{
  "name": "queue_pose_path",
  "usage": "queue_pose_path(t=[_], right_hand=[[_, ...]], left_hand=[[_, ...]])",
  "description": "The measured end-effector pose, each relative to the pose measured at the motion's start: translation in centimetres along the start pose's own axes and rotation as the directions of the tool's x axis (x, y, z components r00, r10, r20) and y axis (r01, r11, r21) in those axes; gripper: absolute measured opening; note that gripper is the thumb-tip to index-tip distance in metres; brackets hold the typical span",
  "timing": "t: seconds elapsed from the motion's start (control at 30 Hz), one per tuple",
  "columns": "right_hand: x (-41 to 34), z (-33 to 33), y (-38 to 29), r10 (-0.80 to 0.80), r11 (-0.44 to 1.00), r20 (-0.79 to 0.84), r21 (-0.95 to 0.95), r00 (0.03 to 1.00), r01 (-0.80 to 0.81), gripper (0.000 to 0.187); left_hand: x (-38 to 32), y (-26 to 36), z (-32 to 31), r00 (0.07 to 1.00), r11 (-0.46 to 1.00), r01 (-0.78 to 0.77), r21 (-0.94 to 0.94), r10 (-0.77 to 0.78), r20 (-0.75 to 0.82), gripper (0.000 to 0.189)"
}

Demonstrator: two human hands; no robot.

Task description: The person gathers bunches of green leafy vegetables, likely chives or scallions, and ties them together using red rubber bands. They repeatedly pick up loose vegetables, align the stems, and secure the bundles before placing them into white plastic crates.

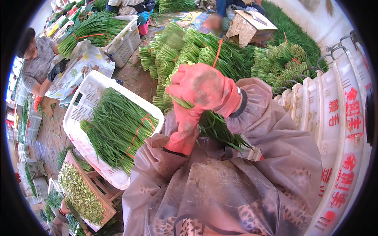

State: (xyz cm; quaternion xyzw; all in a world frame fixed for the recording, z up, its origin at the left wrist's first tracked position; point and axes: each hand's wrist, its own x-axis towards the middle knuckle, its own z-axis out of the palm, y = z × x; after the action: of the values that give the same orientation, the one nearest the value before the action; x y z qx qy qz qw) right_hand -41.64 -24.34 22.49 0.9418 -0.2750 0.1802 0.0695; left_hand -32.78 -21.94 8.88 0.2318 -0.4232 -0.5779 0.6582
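Observation:
Both my hands wear pinkish-red rubber gloves and are close together on a bunch of garlic chives (218, 129). My right hand (206, 85) is on top, its fingers closed around the pale stem end. Below it, my left hand (186, 119) presses against the same bunch, its fingers partly hidden. The dark green leaves hang down to the lower right over my brown waterproof apron (212, 183). Left of my hands, tied chive bundles (118, 126) lie in a white plastic crate (68, 124). Beyond my hands is a large pile of chive bundles (174, 47), some with orange ties.
Stacked white crates (333, 118) with red writing line my right side. A knife lies on a block-like stool (255, 20) at the back. A person (38, 62) with a black glove sits at left. Lower left, a co-worker's hand and blade are beside a board of cut stems (82, 194).

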Motion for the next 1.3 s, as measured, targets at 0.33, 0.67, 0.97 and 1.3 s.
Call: queue_pose_path(t=[0.33,0.67,0.97,1.3], right_hand=[[-6.8,-11.6,6.1,0.643,0.724,0.053,0.282,0.764,-0.629,0.026],[-0.8,1.3,-0.7,0.15,0.9,-0.117,0.427,0.982,-0.087,0.028],[-1.3,6.5,-2.1,0.378,0.926,-0.106,0.06,0.92,-0.374,0.021],[-4.6,-7.1,6.0,0.392,0.511,-0.256,0.859,0.884,0.022,0.032]], left_hand=[[-1.7,1.2,0.6,0.965,0.95,0.23,-0.211,-0.251,-0.079,0.075],[-1.7,-1.5,-3.5,0.975,0.984,0.18,-0.014,-0.176,0.137,0.043],[-4.4,-3.2,-6.6,0.894,0.906,0.369,0.208,-0.407,0.188,0.05],[-1.0,2.1,-1.3,0.973,0.959,0.228,-0.171,-0.231,0.001,0.06]])
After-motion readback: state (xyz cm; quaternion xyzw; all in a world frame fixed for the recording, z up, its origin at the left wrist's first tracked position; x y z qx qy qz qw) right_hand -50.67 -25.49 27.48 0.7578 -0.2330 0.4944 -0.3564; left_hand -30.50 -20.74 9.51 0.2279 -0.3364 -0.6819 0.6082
